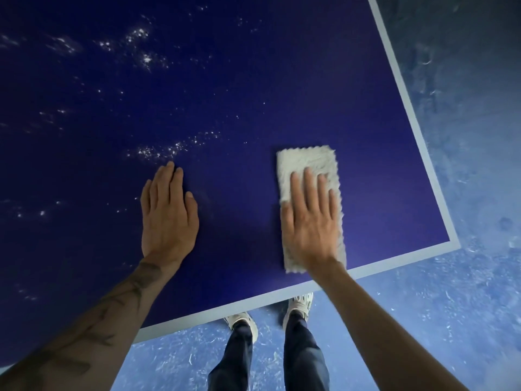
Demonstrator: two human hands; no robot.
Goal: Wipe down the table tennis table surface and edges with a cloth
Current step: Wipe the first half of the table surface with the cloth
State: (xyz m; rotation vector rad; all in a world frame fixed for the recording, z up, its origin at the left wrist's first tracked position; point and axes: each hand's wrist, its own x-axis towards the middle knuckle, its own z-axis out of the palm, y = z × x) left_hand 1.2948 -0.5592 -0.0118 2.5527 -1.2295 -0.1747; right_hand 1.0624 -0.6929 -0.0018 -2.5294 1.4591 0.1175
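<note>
Pressing the white cloth (306, 160) flat on the blue table (253, 80) near its right corner with our right hand (310, 224), fingers straight | our left hand (166, 218) is lying flat on the table beside it, gripping nothing.

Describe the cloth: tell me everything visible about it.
The cloth is pale, off-white and fluffy, like microfibre, with zigzag-cut edges. It is a long rectangle lying flat on the blue table, near its right front corner, long side pointing away from the person, its near end close to the white border line. The right hand lies flat on it with straight fingers, covering its middle. The left hand rests on the table, apart from it.
</note>
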